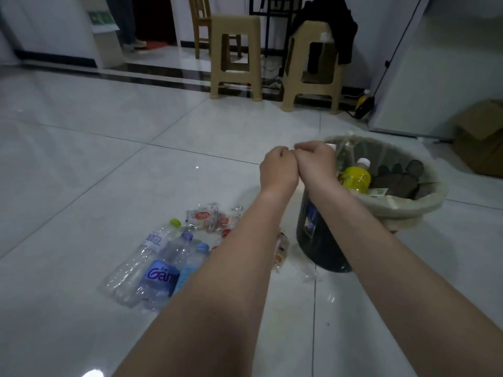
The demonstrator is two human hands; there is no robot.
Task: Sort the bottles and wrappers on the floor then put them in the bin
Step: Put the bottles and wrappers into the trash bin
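Head view: left hand (277, 167) and right hand (315, 159) are both curled into fists, knuckles touching, raised just beside the near rim of the dark round plastic bin with pale liner (321, 240); nothing shows in the left, and I cannot tell whether the right pinches the liner. Three clear plastic bottles (160, 276) lie side by side on the glossy white tiled floor (81, 159), left of the bin, with the crumpled clear-and-red wrappers (209, 219) just beyond them. A yellow bottle with white cap (356, 178) lies inside the bin.
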